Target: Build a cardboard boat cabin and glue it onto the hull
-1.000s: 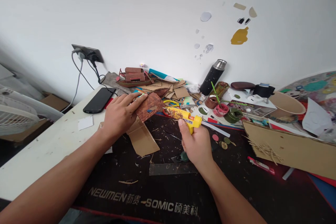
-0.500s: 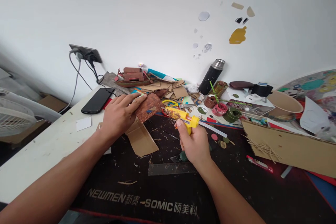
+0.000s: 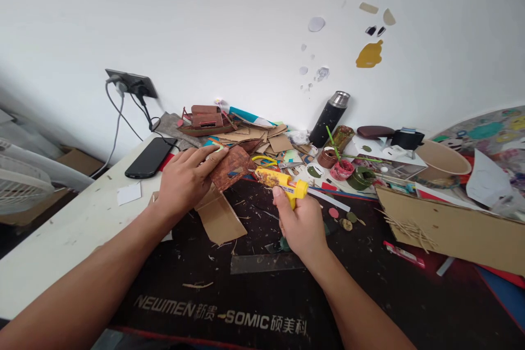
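Observation:
My left hand (image 3: 185, 176) is closed on a reddish-brown painted cardboard piece (image 3: 232, 168), its fingers on the piece's left edge. My right hand (image 3: 301, 219) is wrapped round a yellow glue gun (image 3: 283, 182) with a clear glue stick out of its back. The gun's nozzle points left and sits close to the brown piece's right edge; whether they touch I cannot tell. Below the brown piece, a bare cardboard strip (image 3: 221, 222) lies on the black mat (image 3: 197, 268). A clear ruler (image 3: 266, 263) lies nearer to me.
A brown model boat (image 3: 205, 120) and cardboard scraps (image 3: 281, 143) are along the wall. Behind the right hand stand a black flask (image 3: 329, 119) and open paint jars (image 3: 342, 169). Thin sticks rest on a cardboard panel (image 3: 463, 229); a phone (image 3: 150, 158) lies at left.
The glue gun and my right hand have shifted very slightly left. My left hand and the brown piece stay about the same, and the view has moved a little.

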### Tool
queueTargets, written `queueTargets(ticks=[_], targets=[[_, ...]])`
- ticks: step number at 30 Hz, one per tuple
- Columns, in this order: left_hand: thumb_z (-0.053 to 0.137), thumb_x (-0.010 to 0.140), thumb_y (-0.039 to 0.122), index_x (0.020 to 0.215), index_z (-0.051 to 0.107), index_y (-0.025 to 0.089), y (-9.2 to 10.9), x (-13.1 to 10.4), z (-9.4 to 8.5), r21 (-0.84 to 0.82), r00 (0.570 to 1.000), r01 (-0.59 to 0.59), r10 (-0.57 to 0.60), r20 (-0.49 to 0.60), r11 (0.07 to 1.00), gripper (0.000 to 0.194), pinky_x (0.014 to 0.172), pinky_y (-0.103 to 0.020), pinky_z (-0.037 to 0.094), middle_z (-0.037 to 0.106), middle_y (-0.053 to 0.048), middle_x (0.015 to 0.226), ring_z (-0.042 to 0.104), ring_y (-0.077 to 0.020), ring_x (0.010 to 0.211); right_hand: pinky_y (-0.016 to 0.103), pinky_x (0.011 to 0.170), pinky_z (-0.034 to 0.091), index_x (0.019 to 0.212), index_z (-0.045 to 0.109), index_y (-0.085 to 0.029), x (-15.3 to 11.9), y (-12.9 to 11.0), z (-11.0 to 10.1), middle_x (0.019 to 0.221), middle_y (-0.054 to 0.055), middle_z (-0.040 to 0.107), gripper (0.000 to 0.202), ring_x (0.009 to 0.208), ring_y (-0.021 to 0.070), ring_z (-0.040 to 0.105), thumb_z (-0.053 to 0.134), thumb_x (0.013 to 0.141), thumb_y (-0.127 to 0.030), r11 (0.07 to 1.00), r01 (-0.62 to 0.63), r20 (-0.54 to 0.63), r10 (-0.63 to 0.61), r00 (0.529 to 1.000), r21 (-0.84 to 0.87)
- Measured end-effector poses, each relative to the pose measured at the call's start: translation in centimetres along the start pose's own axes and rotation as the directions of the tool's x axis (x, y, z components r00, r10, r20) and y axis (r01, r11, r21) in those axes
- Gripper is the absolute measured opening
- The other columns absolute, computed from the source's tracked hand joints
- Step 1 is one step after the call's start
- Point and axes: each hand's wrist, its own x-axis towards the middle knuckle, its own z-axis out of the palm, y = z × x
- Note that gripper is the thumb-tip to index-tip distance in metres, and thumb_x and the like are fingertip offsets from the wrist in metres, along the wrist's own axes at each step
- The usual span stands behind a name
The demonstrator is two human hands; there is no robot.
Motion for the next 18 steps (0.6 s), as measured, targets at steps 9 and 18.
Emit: queueTargets(ticks=[9, 18], targets=[[0.056, 0.098, 0.014, 0.145, 0.07, 0.026, -0.11, -0.09, -0.02, 0.006, 1.0, -0.013, 0.013, -0.011, 1.0, 0.05, 0.085, -0.044, 0.055, 0.078, -0.01, 0.135, 0.073, -0.0299, 0.103, 0.029, 0.05, 0.043, 0.072, 0.069, -0.024, 0.04, -0.03, -0.11, 0.046, 0.001, 0.054, 0.057, 0.05, 0.0213, 0.061, 0.05, 0.108, -0.065, 0.999, 0.023, -0.023, -0.024, 0.999, -0.034], [0.055, 0.097, 0.011, 0.143, 0.071, 0.023, -0.09, -0.06, -0.12, 0.027, 1.0, -0.02, 0.02, -0.01, 0.999, 0.05, 0.086, -0.043, 0.056, 0.078, -0.01, 0.135, 0.073, -0.0298, 0.104, 0.029, 0.05, 0.043, 0.074, 0.07, -0.024, 0.16, 0.14, -0.24, 0.048, 0.001, 0.055, 0.056, 0.052, 0.0212, 0.062, 0.051, 0.108, -0.064, 0.999, 0.036, -0.053, -0.037, 0.998, -0.019]])
